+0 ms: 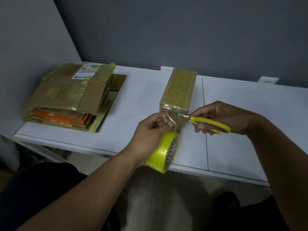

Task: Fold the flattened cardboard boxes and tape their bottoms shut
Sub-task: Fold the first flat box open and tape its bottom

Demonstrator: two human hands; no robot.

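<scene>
A folded brown cardboard box [180,90] lies on the white table [143,97], its top face covered in yellowish tape. My left hand [150,130] pinches a clear strip of tape [166,115] stretched from the box's near end. A yellow tape roll [162,152] hangs below that hand. My right hand [223,117] grips yellow-handled scissors [208,124], whose blades reach across the strip at the box's near edge.
A stack of flattened cardboard boxes [70,97], with an orange one low in the pile, sits on the table's left end. Grey walls stand behind and to the left. A wall socket [268,80] shows at the back right. The table's front edge is close to my arms.
</scene>
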